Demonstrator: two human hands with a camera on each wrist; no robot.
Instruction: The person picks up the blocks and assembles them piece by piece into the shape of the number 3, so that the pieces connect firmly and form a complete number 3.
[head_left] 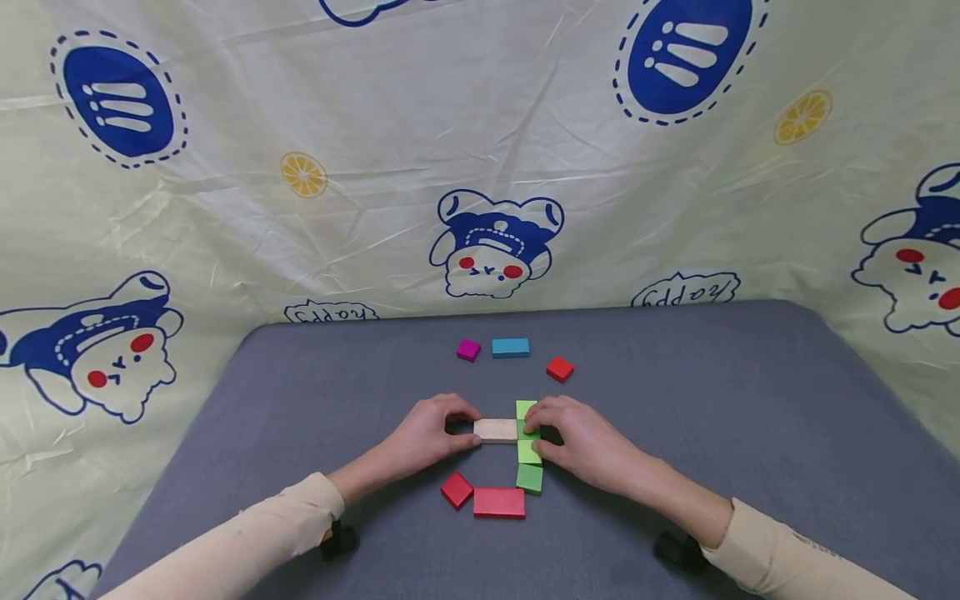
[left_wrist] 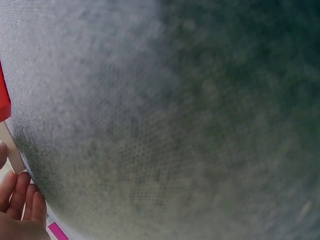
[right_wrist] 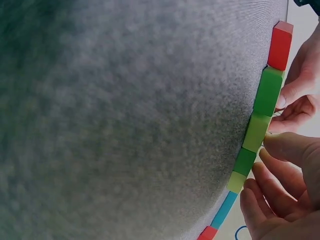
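Note:
A pale wooden block (head_left: 496,431) lies flat on the table, its right end against a column of light and darker green blocks. My left hand (head_left: 426,432) pinches the wooden block's left end between thumb and fingers. At the column, my right hand (head_left: 587,440) has its thumb and fingertips about the darker green block (right_wrist: 244,161), with a light green block (head_left: 529,452) nearer me and another light green block (head_left: 526,408) beyond. The column's nearest piece is a slightly turned green block (head_left: 529,478). The right fingers partly cover the middle blocks.
Close to me lie a red oblong block (head_left: 498,503) and a tilted red block (head_left: 457,490). Farther back are a magenta block (head_left: 468,350), a blue block (head_left: 511,348) and another red block (head_left: 559,369). A printed sheet (head_left: 375,242) hangs behind the grey table (head_left: 337,375).

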